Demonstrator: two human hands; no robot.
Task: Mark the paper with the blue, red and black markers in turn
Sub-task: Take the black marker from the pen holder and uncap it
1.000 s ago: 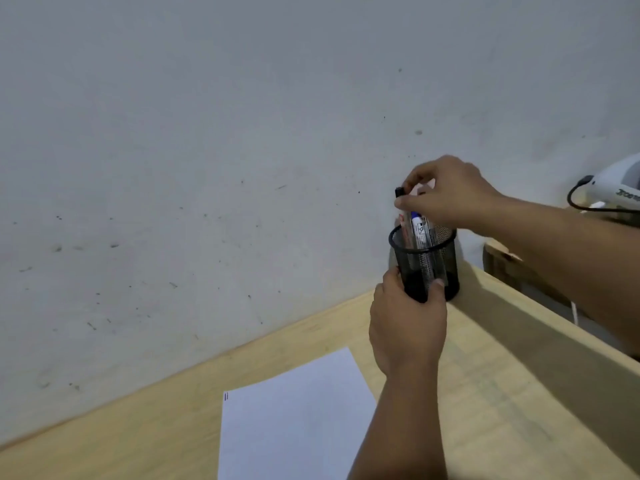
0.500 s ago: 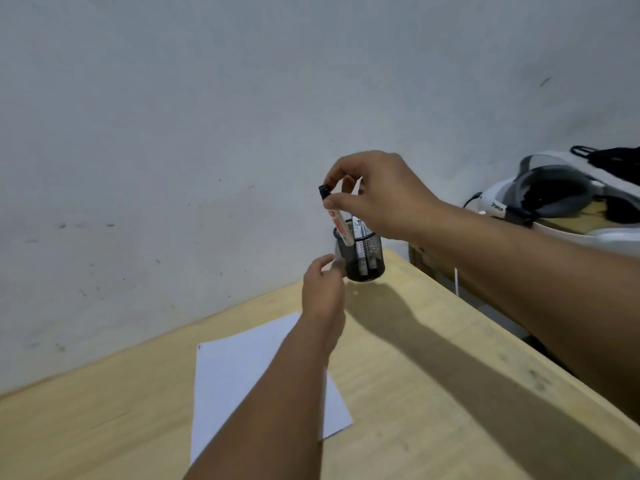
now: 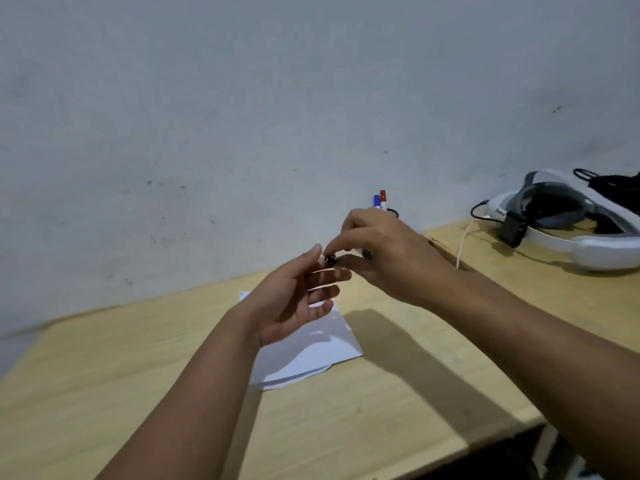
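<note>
My right hand (image 3: 388, 258) is shut on a black marker (image 3: 330, 260); only its dark cap end shows past my fingertips, the barrel is hidden. My left hand (image 3: 294, 299) is held palm up just left of it, fingers apart, with the cap end between thumb and forefinger; I cannot tell whether they touch it. Both hands hover above the white paper (image 3: 311, 351) on the wooden table (image 3: 138, 375). The blue marker (image 3: 376, 201) and red marker (image 3: 382, 198) stand in the black mesh holder (image 3: 393, 213), mostly hidden behind my right hand, by the wall.
A white headset (image 3: 571, 237) with a dark strap and a white cable (image 3: 462, 244) lies on the table's far right. A grey wall rises right behind the table. The table's front right edge drops off near my right forearm.
My right hand has lifted the black marker out of the holder and brought it down toward me. My left hand has let go of the holder and opened next to the marker's cap.
</note>
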